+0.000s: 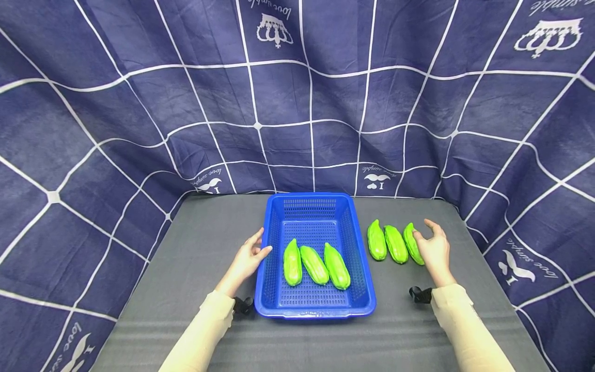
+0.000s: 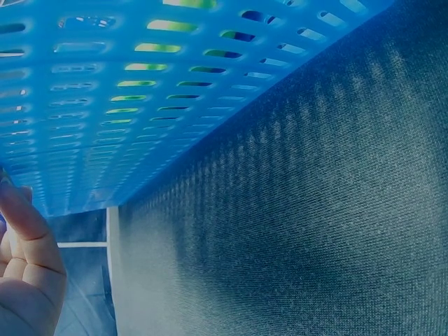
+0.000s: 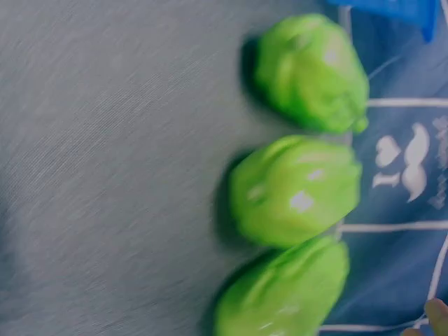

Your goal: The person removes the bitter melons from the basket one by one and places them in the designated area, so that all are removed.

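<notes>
My left hand [image 1: 246,260] is at the left rim of a blue plastic basket [image 1: 312,313], its thumb over the rim and its fingers along the outside. In the left wrist view, curled fingers [image 2: 29,234] meet the perforated basket wall [image 2: 84,133]. Inside the basket lie three green ridged gourds: left [image 1: 292,263], middle [image 1: 314,265] and right [image 1: 337,267]. My right hand [image 1: 437,251] is spread just above and right of the rightmost of three more gourds [image 1: 411,239], holding nothing. Beside that one lie the middle gourd [image 1: 395,244] and left gourd [image 1: 376,241].
A grey cloth-covered table [image 1: 186,294] lies under everything. Navy curtains [image 1: 334,98] with white grid lines hang behind it and on both sides. Black straps [image 1: 420,295] are on both wrists, by the cream sleeves [image 1: 457,312].
</notes>
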A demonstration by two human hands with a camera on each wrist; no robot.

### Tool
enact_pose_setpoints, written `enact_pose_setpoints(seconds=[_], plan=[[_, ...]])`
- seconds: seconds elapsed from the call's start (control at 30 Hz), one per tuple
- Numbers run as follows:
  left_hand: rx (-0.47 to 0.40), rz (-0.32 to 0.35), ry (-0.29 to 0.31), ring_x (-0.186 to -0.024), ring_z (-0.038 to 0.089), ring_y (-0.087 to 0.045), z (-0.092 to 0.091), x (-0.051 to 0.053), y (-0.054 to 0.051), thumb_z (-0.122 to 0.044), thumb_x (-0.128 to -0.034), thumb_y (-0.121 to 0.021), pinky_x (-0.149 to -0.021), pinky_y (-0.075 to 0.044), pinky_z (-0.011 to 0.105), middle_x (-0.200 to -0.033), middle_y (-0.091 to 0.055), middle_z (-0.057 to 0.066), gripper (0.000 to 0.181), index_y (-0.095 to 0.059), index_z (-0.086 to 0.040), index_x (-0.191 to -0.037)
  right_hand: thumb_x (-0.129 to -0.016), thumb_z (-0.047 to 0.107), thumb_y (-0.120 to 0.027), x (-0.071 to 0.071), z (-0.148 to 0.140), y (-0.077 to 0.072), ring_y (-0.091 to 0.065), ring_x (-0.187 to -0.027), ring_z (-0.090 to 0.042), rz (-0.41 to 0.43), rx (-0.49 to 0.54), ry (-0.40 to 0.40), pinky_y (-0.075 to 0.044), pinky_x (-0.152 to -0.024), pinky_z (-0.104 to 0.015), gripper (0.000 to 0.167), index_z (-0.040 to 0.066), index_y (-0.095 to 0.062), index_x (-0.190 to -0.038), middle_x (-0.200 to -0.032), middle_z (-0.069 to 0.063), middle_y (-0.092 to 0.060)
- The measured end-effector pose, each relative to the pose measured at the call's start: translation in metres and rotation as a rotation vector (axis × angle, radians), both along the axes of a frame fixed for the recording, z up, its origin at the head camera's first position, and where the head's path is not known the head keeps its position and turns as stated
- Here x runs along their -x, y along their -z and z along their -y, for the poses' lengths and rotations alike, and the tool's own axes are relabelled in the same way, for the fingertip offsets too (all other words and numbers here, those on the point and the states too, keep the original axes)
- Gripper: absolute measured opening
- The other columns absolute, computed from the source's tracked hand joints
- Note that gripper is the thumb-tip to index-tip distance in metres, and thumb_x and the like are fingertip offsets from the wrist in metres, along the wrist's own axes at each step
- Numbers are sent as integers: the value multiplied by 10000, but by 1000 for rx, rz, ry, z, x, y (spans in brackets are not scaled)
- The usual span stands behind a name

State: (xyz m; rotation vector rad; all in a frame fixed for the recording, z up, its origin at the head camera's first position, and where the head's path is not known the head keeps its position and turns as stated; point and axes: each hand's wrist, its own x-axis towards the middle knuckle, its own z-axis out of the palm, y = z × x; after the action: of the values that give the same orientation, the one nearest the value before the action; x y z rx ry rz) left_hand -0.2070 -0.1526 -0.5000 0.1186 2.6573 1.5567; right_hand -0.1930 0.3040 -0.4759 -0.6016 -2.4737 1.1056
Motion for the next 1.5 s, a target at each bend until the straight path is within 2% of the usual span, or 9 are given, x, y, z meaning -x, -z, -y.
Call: enact_pose_setpoints(seconds=[0.33, 0.6, 0.83, 0.97, 1.17, 1.33, 1.5], plan=[[14, -10, -4, -814, 227, -653, 0, -2, 1, -120, -940, -663, -687, -505, 273, -1261, -574, 281, 640, -373, -3, -1498, -931, 178, -640, 10, 32, -24, -450, -1331, -416, -55, 43, -119, -346, -1085, -517, 505, 10, -509, -1390, -1411, -262, -505], [5, 1, 0, -814, 214, -648, 0, -1, 2, -135, -945, -660, -690, -509, 280, -1267, -575, 273, 646, -363, -10, -1505, -935, 142, -637, 15, 59, -41, -470, -1340, -383, -94, 144, -222, -403, -1082, -487, 498, -24, -497, -1383, -1406, -260, -514], [-12, 15, -4, -776, 162, -626, 0, 0, 3, -126, -944, -660, -670, -500, 252, -1276, -569, 267, 647, -362, -17, -1507, -937, 108, -645, 17, 80, -54, -452, -1364, -381, -98, 236, -300, -362, -1128, -460, 505, -38, -479, -1391, -1442, -246, -482], [-17, 13, -4, -782, 174, -629, 1, -1, 2, -117, -945, -655, -667, -499, 256, -1274, -565, 274, 643, -360, -14, -1507, -936, 114, -649, 18, 91, -62, -440, -1375, -378, -76, 277, -348, -348, -1141, -446, 526, -42, -461, -1402, -1451, -244, -473], [-17, 8, -1, -805, 202, -641, 2, -1, 2, -125, -942, -662, -671, -495, 254, -1276, -562, 278, 647, -363, -13, -1505, -945, 171, -642, 16, 109, -70, -442, -1372, -382, 7, 274, -469, -354, -1131, -465, 577, -29, -418, -1437, -1470, -235, -460], [-23, 9, -1, -811, 210, -641, 1, 0, 1, -122, -939, -666, -679, -499, 263, -1280, -563, 279, 648, -369, -20, -1505, -936, 169, -656, 15, 128, -68, -448, -1370, -382, 47, 310, -532, -368, -1118, -484, 595, -31, -409, -1440, -1482, -232, -449], [-22, 21, 3, -831, 219, -656, 2, -1, 0, -132, -948, -655, -688, -528, 285, -1291, -553, 275, 647, -356, -23, -1512, -923, 165, -668, 16, 143, -63, -456, -1359, -399, 66, 320, -555, -386, -1103, -487, 598, -37, -422, -1429, -1474, -234, -461]])
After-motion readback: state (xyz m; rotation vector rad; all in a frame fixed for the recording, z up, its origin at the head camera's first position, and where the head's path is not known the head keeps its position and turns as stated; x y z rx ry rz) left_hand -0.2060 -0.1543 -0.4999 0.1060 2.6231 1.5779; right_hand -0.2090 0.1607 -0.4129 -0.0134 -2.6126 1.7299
